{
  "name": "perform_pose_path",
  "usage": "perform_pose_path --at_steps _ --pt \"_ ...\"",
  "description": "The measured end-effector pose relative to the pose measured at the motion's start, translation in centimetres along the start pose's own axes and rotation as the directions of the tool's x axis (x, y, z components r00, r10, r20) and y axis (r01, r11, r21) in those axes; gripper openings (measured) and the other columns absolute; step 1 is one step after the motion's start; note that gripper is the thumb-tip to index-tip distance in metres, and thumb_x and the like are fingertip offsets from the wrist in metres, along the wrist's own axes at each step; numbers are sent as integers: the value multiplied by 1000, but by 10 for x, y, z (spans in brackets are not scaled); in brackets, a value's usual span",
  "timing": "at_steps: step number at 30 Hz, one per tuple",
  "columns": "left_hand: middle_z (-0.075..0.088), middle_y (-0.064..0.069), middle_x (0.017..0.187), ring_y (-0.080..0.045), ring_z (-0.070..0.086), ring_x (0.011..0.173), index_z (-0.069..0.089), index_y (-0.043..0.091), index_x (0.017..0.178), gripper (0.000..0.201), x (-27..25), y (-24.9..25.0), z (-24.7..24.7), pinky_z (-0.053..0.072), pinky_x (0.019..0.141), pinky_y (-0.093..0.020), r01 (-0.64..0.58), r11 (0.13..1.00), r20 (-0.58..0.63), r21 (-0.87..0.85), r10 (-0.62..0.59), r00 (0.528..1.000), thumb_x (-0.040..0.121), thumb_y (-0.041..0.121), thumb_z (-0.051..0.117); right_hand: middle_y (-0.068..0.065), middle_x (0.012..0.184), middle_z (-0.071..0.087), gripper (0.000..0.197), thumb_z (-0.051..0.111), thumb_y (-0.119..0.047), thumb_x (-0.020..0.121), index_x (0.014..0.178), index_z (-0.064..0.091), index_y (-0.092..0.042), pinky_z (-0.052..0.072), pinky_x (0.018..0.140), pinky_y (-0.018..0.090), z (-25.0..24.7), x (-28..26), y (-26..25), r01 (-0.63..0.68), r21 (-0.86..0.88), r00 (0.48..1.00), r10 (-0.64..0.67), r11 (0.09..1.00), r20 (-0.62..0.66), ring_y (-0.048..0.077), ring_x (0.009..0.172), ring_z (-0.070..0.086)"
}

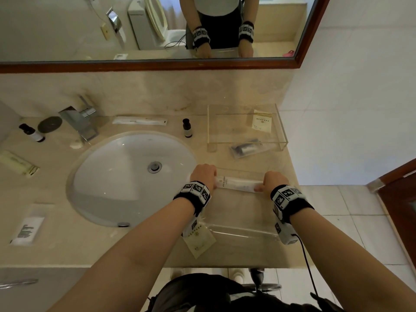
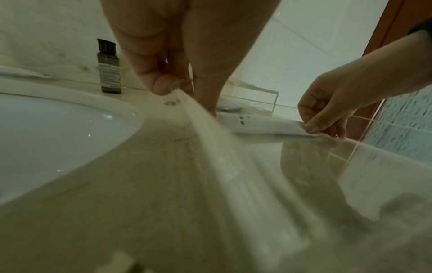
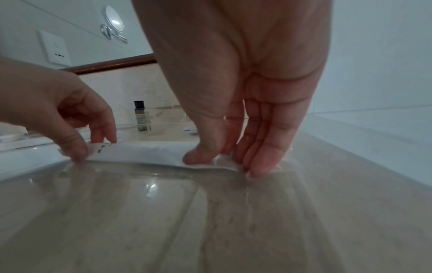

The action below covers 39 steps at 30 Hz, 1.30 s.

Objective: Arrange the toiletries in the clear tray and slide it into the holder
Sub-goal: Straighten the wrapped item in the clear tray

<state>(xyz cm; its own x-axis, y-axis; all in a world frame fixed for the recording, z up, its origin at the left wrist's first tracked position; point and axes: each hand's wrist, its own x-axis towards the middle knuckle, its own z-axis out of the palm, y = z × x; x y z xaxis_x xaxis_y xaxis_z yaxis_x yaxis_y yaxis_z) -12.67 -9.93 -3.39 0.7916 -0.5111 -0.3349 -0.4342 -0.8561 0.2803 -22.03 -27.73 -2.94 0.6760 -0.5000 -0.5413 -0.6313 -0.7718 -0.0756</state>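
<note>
White paper, a long flat packet (image 1: pixel 236 183), stretches between my two hands over the marble counter (image 1: pixel 139 251), right of the sink (image 1: pixel 126 176). My left hand (image 1: pixel 203 175) pinches its left end between thumb and fingers; my right hand (image 1: pixel 270 180) pinches the right end the same way. From the head view, the packet lies across the far part of the clear tray (image 1: pixel 242 233), whose near wall shows as a faint glassy line beside my wrists. A cream sachet (image 1: pixel 199 240) sits at the tray's near left corner; I cannot tell whether it is inside or under it.

The head view alone shows the clear holder (image 1: pixel 282 129) further back against the wall, with a cream sachet lying on top and a dark packet (image 1: pixel 246 149) half under its front edge. It also shows a small dark bottle (image 1: pixel 187 127) standing upright between sink and holder, a long wrapper (image 1: pixel 139 120) behind the sink, the tap (image 1: pixel 81 120), and a second bottle (image 1: pixel 32 132) far left.

The left wrist view shows what the head view hides: my thumb pressed on the packet's lifted end, and the tray wall seen edge-on. The right wrist view shows my right fingertips (image 3: pixel 257 166) reaching down to the tray floor, thumb on top of the paper.
</note>
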Motion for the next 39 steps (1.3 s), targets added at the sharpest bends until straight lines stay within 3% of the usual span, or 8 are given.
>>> perform_pose_path --at_steps 9,15,18,22,27,32,35,39 --pt "60 -10 125 -27 56 116 58 10 124 42 -7 -5 -8 43 99 -33 35 987 31 -160 -31 999 84 18 69 13 110 64 43 68 -36 84 109 59 -2 48 82 30 -20 -9 -13 62 -129 998 -66 990 -23 27 104 62" --pt "67 -8 110 -26 60 105 67 9 101 18 -28 -34 -25 46 91 -34 69 932 -141 -357 -127 982 90 20 59 10 73 57 40 56 -42 90 72 57 -7 42 63 29 -40 -10 -82 247 22 960 -241 969 -145 25 69 54" --pt "68 -9 107 -27 61 102 66 9 100 17 -41 -67 -38 49 91 -36 131 880 -185 -457 -238 953 92 18 53 14 68 61 46 49 -40 94 70 61 -2 49 65 32 -42 -13 -121 364 144 921 -333 920 -201 30 67 61" --pt "66 -10 110 -28 61 101 62 10 106 20 -54 -114 -59 48 85 -35 223 838 -178 -498 -351 919 95 18 47 17 85 72 41 48 -36 94 87 69 0 57 79 44 -35 -14 -176 449 259 892 -411 855 -191 33 82 68" --pt "64 -11 110 -28 58 95 61 8 106 21 -56 -170 -82 47 81 -35 294 803 -151 -518 -424 893 94 21 49 20 94 71 36 48 -30 95 102 66 0 56 83 45 -37 -15 -248 476 275 879 -455 835 -142 32 84 68" --pt "69 -13 105 -29 63 97 63 7 105 23 -38 -214 -98 49 82 -36 305 808 -77 -504 -393 916 94 23 51 16 106 68 31 51 -28 94 111 62 -5 55 84 41 -46 2 -309 438 181 898 -420 880 -132 32 94 65" --pt "69 -13 102 -30 64 97 63 7 100 20 -19 -233 -107 50 83 -37 285 827 -43 -484 -348 936 93 22 52 14 116 62 35 50 -27 94 123 53 -8 50 72 35 -52 28 -339 389 95 919 -378 916 -113 29 87 59" --pt "68 -13 106 -30 63 99 64 7 105 24 8 -253 -118 51 86 -37 255 837 -43 -485 -314 948 92 24 52 15 130 49 46 49 -24 95 137 39 -9 49 90 39 -48 69 -375 358 -23 930 -359 933 -84 32 106 55"
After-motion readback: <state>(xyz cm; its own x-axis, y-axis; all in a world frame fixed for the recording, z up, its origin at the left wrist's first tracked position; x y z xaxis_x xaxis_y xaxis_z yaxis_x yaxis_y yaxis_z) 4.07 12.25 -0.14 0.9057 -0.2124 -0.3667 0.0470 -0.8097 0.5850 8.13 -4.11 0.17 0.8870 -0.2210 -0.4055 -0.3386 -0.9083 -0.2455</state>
